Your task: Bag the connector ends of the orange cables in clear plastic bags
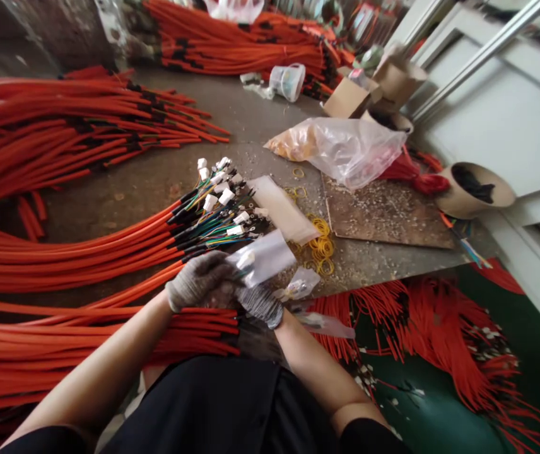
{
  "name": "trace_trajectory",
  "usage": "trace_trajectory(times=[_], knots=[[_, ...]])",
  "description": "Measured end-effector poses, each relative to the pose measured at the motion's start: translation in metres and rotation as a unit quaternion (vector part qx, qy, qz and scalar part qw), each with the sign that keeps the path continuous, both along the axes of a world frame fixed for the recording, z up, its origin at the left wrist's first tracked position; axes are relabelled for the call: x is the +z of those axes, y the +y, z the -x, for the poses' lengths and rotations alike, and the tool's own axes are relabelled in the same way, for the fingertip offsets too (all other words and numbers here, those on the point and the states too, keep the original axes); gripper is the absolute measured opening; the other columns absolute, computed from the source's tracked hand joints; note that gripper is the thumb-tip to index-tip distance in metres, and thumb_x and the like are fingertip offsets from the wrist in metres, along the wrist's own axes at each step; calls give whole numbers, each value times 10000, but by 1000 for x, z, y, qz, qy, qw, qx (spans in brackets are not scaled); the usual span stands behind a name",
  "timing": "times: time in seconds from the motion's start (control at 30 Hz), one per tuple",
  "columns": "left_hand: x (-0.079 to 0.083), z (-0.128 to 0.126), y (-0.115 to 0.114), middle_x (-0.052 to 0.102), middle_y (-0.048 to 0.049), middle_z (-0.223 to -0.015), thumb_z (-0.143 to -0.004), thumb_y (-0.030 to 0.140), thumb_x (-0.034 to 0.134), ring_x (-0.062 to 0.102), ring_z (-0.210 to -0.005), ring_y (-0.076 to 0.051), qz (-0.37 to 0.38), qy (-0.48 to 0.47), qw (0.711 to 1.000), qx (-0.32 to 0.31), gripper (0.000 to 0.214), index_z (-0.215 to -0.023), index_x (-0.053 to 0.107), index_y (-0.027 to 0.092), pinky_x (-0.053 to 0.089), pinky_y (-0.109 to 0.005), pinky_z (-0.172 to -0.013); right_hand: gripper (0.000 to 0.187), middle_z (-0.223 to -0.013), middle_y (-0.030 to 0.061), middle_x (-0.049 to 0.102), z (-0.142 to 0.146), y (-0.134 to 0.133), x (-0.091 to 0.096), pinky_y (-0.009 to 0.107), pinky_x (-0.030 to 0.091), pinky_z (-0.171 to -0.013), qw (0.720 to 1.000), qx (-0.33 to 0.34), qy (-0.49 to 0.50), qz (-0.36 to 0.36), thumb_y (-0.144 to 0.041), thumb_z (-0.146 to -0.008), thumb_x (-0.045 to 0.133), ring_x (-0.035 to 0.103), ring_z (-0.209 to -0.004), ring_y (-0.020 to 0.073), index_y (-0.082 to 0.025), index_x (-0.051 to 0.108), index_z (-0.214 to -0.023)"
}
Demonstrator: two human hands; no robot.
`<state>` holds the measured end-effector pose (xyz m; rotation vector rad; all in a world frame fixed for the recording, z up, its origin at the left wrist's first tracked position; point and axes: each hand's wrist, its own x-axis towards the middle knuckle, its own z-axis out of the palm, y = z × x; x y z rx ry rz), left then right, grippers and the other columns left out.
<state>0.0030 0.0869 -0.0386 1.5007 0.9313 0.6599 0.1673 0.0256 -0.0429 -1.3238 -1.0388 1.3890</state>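
My left hand [200, 279], in a grey knit glove, is closed around the end of an orange cable [156, 275]. A white connector [247, 258] on that end shows inside a small clear plastic bag [270, 260]. Just below the bag, my gloved right hand [261, 304] is closed on its lower edge; its fingertips are partly hidden. Beyond my hands lie several cable ends with coloured wires and white connectors [226, 197]. A stack of flat clear bags [285, 211] and a pile of yellow rubber bands [322, 246] are to the right.
Bundles of orange cables [38, 132] cover the left and back of the table. A large plastic bag [340, 148] lies by a brown board [388, 211]. Cardboard tubes [499, 189] stand at the right edge. More red cables [440, 334] hang or lie below, over a green floor.
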Motion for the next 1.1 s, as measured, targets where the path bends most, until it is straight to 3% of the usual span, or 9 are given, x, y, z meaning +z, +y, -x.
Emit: trace_trajectory(times=[0.1, 0.23, 0.33, 0.4, 0.5, 0.6, 0.7, 0.93, 1.1], knots=[[7, 1, -2, 648, -42, -782, -804, 414, 606, 591, -703, -165, -25, 0, 999, 25, 261, -966, 666, 218, 499, -263, -660, 188, -807, 3, 679, -8, -4, 11, 388, 519, -877, 1000, 14, 11, -2, -346, -650, 753, 640, -833, 214, -216, 675, -762], [25, 8, -14, 666, -53, -750, -710, 375, 690, 614, -740, -199, -58, 48, 991, -111, 171, -778, 715, 220, 507, -283, -715, 281, -857, 5, 684, -10, -14, 19, 323, 515, -839, 991, 91, 42, -85, -400, -701, 730, 641, -837, 173, -207, 686, -899], [30, 7, -33, 697, -55, -778, -750, 430, 647, 625, -766, -216, -58, 91, 985, -136, 246, -860, 713, 220, 503, -283, -710, 217, -791, 21, 685, -23, -9, 26, 317, 516, -805, 979, 112, -120, -121, -398, -779, 675, 647, -791, 175, -188, 695, -830], [22, 0, -44, 700, -57, -756, -773, 480, 603, 626, -731, -208, -35, 103, 991, -73, 322, -891, 692, 195, 498, -273, -665, 179, -840, 44, 690, -43, 3, 30, 329, 499, -855, 935, 130, -313, -109, -342, -760, 714, 645, -859, 196, -173, 697, -815], [-3, -13, -44, 688, -58, -701, -789, 515, 548, 610, -656, -189, -48, 121, 990, 43, 365, -848, 660, 172, 477, -265, -608, 295, -1052, 125, 662, -80, 27, 30, 357, 459, -939, 795, 88, -600, -8, -300, -735, 752, 608, -1024, 243, -138, 689, -973], [-23, -20, -33, 698, -71, -733, -798, 509, 524, 620, -678, -195, -82, 120, 985, 91, 356, -844, 647, 178, 466, -268, -617, 291, -1178, 164, 615, -101, 45, 23, 327, 442, -957, 705, 71, -702, 75, -282, -868, 594, 596, -1077, 242, -128, 655, -1106], [-27, -19, -27, 704, -75, -743, -803, 503, 510, 620, -663, -195, -88, 122, 986, 74, 349, -838, 647, 184, 451, -269, -605, 274, -1170, 151, 630, -104, 51, 16, 306, 448, -936, 695, 93, -708, 83, -248, -903, 515, 605, -1068, 237, -141, 663, -1108], [-13, -15, -30, 663, -57, -698, -804, 488, 466, 569, -612, -174, -101, 135, 984, 53, 369, -843, 641, 165, 422, -271, -597, 299, -1156, 189, 633, -97, 51, 21, 351, 476, -876, 678, 124, -717, 100, -297, -828, 640, 623, -1022, 284, -98, 682, -1047], [-4, -11, -31, 574, -7, -608, -746, 576, 559, 502, -562, -134, -45, -7, 998, 46, 424, -758, 600, 154, 425, -249, -551, 236, -1113, 224, 634, -83, 45, 40, 387, 460, -894, 675, 97, -728, 73, -215, -885, 522, 600, -1025, 285, -58, 645, -1010]])
